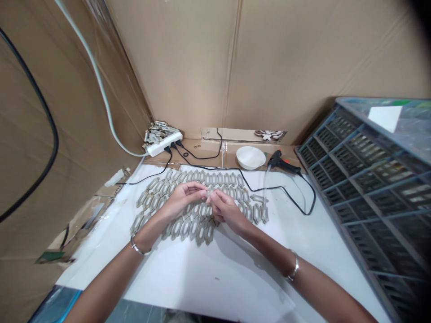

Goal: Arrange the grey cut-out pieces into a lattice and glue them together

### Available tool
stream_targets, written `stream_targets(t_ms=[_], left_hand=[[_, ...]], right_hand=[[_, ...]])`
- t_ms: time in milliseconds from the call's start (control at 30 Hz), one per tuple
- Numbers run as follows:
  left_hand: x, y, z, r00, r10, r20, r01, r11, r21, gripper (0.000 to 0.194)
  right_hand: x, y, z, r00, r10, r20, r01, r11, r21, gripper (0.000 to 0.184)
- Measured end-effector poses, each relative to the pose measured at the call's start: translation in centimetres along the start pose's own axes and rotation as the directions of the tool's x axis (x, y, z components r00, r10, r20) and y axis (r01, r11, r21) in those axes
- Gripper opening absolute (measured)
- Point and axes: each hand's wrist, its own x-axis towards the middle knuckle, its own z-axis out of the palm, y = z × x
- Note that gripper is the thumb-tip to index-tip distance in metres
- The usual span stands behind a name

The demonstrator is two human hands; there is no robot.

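My left hand (187,196) and my right hand (225,207) meet above rows of flat, grey-beige oval ring pieces (201,229) laid on white paper. Thumb and fingers of each hand are pinched together at nearly the same spot. Whatever is between the fingertips is too small and too hidden to name. Several of the oval pieces lie under and around both hands, partly covered by them. To the right of the rows, a black glue gun (283,164) with a clear glue stick rests on its side.
A white bowl (251,158) stands at the back by the cardboard wall. A power strip (164,144) with black cords sits back left, beside a heap of similar pieces (161,130). The glue gun's cord (262,188) crosses the paper. A grey plastic crate (363,193) borders the right.
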Motion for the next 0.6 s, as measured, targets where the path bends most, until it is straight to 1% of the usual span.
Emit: stream_targets(t_ms=[67,200,233,300,367,433,500,600], left_hand=[[0.0,-0.1,0.1,1.0,-0.01,-0.021,0.01,1.0,-0.004,0.026],[-0.2,-0.1,0.4,0.999,-0.046,0.0,0.046,0.999,-0.014,0.031],[-0.1,-0.1,0.3,0.999,-0.05,-0.016,0.05,0.999,-0.006,0.033],[0.1,0.0,-0.2,0.995,-0.033,-0.094,0.036,0.999,0.033,0.035],[0.5,-0.1,-1.3,0.981,0.024,-0.193,-0.002,0.994,0.113,0.037],[1.0,-0.3,-2.7,0.96,0.102,-0.261,-0.042,0.973,0.226,0.037],[1.4,-0.8,-3.9,0.948,0.161,-0.276,-0.053,0.931,0.361,0.036],[1.7,-1.4,-5.0,0.954,0.195,-0.228,-0.039,0.833,0.552,0.034]], right_hand=[[0.0,0.0,0.0,1.0,-0.002,-0.021,0.001,0.999,-0.043,0.036],[0.0,-0.1,0.1,0.998,-0.011,-0.058,0.005,0.994,-0.107,0.037],[0.0,-0.1,0.1,0.998,-0.008,-0.062,0.001,0.993,-0.114,0.037],[0.1,0.0,0.1,0.997,0.005,-0.073,-0.013,0.993,-0.116,0.039],[0.2,0.1,0.0,0.996,0.017,-0.091,-0.027,0.994,-0.104,0.04],[0.3,0.3,-0.1,0.994,0.027,-0.104,-0.036,0.996,-0.082,0.041],[0.3,0.4,-0.2,0.993,0.039,-0.108,-0.045,0.997,-0.056,0.041],[0.4,0.5,-0.2,0.993,0.056,-0.105,-0.059,0.998,-0.025,0.041]])
